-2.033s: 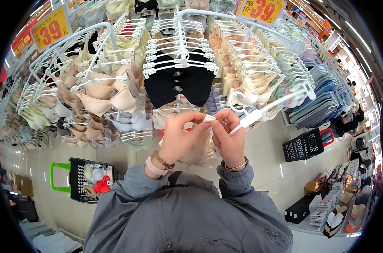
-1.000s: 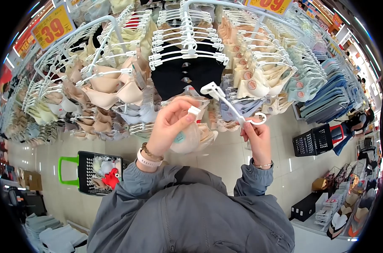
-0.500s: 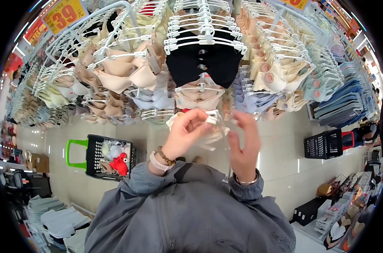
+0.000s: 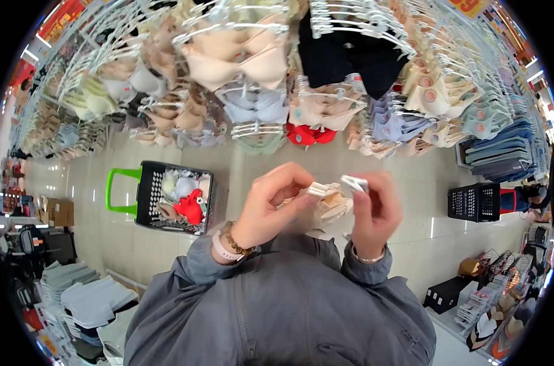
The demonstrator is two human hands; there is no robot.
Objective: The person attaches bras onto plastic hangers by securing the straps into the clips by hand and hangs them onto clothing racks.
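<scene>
One cream bra (image 4: 335, 207) hangs near centre, its folded end pinched between thumb and fingers of the left hand (image 4: 280, 198); the right hand (image 4: 377, 210), just beside it, is curled with thumb and forefinger closed on a white clip (image 4: 354, 182); a black basket (image 4: 150, 198) stands left, hanging bras (image 4: 246, 61) fill the far side

Pale glossy floor (image 4: 420, 177) with a green-handled black basket (image 4: 146, 198) and, well apart, another basket (image 4: 474, 203)
</scene>
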